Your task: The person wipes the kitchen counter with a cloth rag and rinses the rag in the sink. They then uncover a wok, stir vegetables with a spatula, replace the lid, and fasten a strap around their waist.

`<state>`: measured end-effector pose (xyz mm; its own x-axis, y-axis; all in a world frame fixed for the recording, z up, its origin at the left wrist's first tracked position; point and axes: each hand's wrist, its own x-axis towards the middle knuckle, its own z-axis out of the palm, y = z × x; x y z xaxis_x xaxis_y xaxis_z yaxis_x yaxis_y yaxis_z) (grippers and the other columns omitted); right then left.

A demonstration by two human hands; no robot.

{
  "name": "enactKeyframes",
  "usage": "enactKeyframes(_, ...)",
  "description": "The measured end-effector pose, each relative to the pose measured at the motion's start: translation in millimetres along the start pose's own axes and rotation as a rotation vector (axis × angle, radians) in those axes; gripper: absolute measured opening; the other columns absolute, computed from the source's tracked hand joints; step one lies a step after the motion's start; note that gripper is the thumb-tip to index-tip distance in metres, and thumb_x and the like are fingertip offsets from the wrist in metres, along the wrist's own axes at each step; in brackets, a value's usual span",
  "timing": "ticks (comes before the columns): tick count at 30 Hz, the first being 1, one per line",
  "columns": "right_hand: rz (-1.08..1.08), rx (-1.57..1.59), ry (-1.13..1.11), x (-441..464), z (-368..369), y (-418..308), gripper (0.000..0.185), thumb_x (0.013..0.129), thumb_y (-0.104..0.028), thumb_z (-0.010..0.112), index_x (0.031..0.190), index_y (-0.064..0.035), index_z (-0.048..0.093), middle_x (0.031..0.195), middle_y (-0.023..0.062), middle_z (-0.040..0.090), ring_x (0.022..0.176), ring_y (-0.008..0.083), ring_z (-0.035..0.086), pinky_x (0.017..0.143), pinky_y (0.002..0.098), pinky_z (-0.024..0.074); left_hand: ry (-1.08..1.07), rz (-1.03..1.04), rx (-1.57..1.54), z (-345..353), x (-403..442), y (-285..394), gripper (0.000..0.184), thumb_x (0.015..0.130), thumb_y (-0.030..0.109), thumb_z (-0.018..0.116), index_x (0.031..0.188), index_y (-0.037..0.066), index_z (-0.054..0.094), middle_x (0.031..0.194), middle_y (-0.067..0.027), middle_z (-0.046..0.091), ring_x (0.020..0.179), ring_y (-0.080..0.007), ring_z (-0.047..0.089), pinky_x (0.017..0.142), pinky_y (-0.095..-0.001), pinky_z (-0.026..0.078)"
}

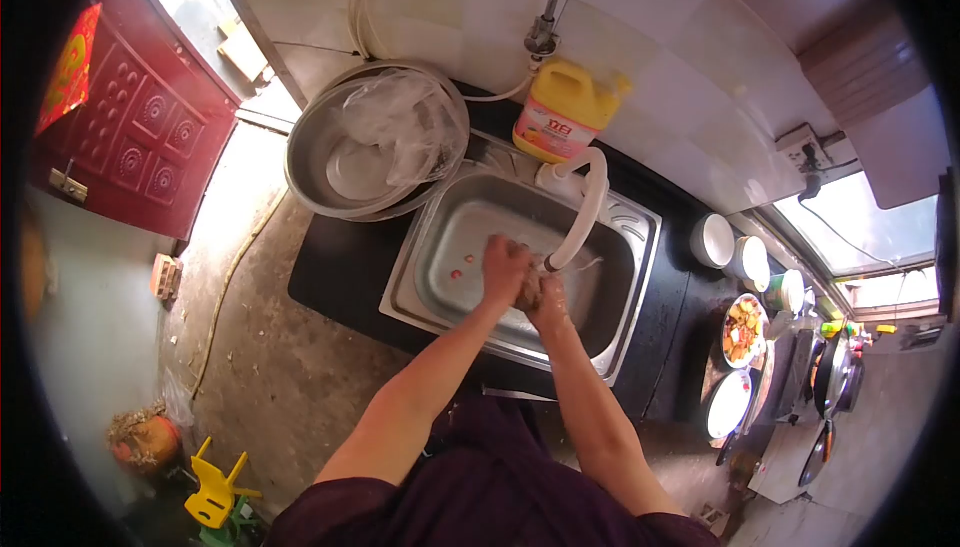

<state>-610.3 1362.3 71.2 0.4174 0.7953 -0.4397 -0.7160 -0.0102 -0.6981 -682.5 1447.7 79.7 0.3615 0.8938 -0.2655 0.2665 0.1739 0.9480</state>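
Note:
My left hand (507, 265) and my right hand (548, 307) are close together over the basin of a stainless steel sink (398, 299). Their fingers are curled inward around a small brownish patch between them, too unclear to name. The outlet of the white curved faucet (597, 192) ends just beside my right hand. A thin pale streak, perhaps water, shows to the right of the outlet. A few small reddish bits (457, 274) lie on the sink bottom, left of my left hand.
Left of the sink stands a large metal basin (300, 162) holding a clear plastic bag (405, 127). A yellow jug (565, 107) is behind the faucet. Bowls (712, 241), a plate of food (743, 331) and a pan (830, 377) line the right-hand counter. A small yellow chair (208, 492) is on the floor.

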Motion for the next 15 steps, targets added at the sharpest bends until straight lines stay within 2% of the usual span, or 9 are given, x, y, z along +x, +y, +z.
enactKeyframes(3, -0.037, -0.370, 0.054, 32, -23, 9, 0.030, 0.091, -0.032, 0.055, 0.109, -0.0082, 0.059, 0.100, 0.0084, 0.064, 0.087, 0.0200, 0.063, 0.070, 0.0340, 0.0512, 0.108, 0.059, -0.337, 17, 0, -32, 0.041, 0.081, 0.029, 0.066, 0.111, 0.002, 0.056, 0.108, -0.0193, 0.058, 0.104, -0.0333, 0.054, 0.093, -0.0398, 0.041)
enactKeyframes(5, -0.175, -0.770, 0.057, 47, -40, 11, 0.029, 0.089, -0.028, 0.058, 0.108, -0.0071, 0.061, 0.095, 0.0091, 0.064, 0.082, 0.0205, 0.062, 0.068, 0.0358, 0.0498, 0.112, 0.308, -0.003, 20, -60, 25, 0.038, 0.083, 0.021, 0.063, 0.117, 0.005, 0.054, 0.110, -0.0199, 0.058, 0.111, -0.0319, 0.054, 0.097, -0.0405, 0.039)
enactKeyframes(7, -0.083, -0.468, -0.022, 57, -68, 18, 0.028, 0.089, -0.027, 0.059, 0.109, -0.0060, 0.060, 0.094, 0.0090, 0.064, 0.081, 0.0211, 0.062, 0.067, 0.0364, 0.0493, 0.212, 0.602, 0.212, 25, -101, 61, 0.038, 0.083, 0.022, 0.062, 0.118, 0.006, 0.055, 0.110, -0.0189, 0.058, 0.113, -0.0321, 0.053, 0.101, -0.0417, 0.036)
enactKeyframes(8, 0.008, -0.216, -0.029, 54, -67, 16, 0.028, 0.089, -0.025, 0.059, 0.109, -0.0052, 0.060, 0.093, 0.0087, 0.063, 0.081, 0.0213, 0.061, 0.066, 0.0364, 0.0490, 0.167, 0.558, 0.192, 36, -84, 29, 0.043, 0.083, 0.024, 0.062, 0.121, 0.006, 0.055, 0.117, -0.0183, 0.055, 0.114, -0.0332, 0.051, 0.104, -0.0430, 0.033)
enactKeyframes(9, 0.096, 0.017, -0.014, 51, -64, 13, 0.028, 0.089, -0.024, 0.059, 0.109, -0.0044, 0.060, 0.092, 0.0085, 0.063, 0.082, 0.0216, 0.061, 0.066, 0.0365, 0.0487, 0.117, 0.501, 0.174, 37, -59, 4, 0.041, 0.084, 0.025, 0.061, 0.120, 0.005, 0.055, 0.117, -0.0178, 0.056, 0.113, -0.0323, 0.053, 0.102, -0.0423, 0.035)
enactKeyframes(11, 0.076, -0.206, 0.285, 28, -23, 6, 0.028, 0.089, -0.022, 0.059, 0.109, -0.0031, 0.059, 0.093, 0.0090, 0.063, 0.086, 0.0204, 0.060, 0.066, 0.0350, 0.0482, -0.038, 0.133, 0.003, 23, -10, -25, 0.037, 0.087, 0.026, 0.059, 0.117, 0.005, 0.056, 0.117, -0.0167, 0.057, 0.109, -0.0305, 0.055, 0.097, -0.0408, 0.040)
enactKeyframes(13, -0.012, -0.474, 0.165, 18, -11, -5, 0.030, 0.090, -0.025, 0.059, 0.111, -0.0034, 0.058, 0.098, 0.0074, 0.062, 0.094, 0.0173, 0.058, 0.075, 0.0338, 0.0475, -0.224, -0.311, -0.435, 10, 6, -24, 0.034, 0.089, 0.028, 0.058, 0.114, 0.004, 0.058, 0.116, -0.0156, 0.059, 0.105, -0.0287, 0.058, 0.092, -0.0393, 0.044)
enactKeyframes(14, -0.035, -0.572, 0.104, 10, 3, -22, 0.031, 0.090, -0.028, 0.060, 0.112, -0.0058, 0.057, 0.101, 0.0058, 0.062, 0.096, 0.0165, 0.058, 0.080, 0.0339, 0.0476, -0.327, -0.711, -0.899, -4, 0, 7, 0.031, 0.091, 0.028, 0.057, 0.110, 0.003, 0.059, 0.115, -0.0158, 0.060, 0.101, -0.0278, 0.061, 0.087, -0.0383, 0.048)
enactKeyframes(15, -0.054, -0.665, 0.045, 4, 13, -35, 0.032, 0.090, -0.031, 0.061, 0.112, -0.0081, 0.057, 0.103, 0.0041, 0.061, 0.098, 0.0156, 0.058, 0.085, 0.0340, 0.0477, -0.261, -0.706, -0.858, -9, 2, 16, 0.029, 0.092, 0.028, 0.056, 0.106, 0.002, 0.060, 0.108, -0.0132, 0.062, 0.094, -0.0252, 0.062, 0.083, -0.0369, 0.049)
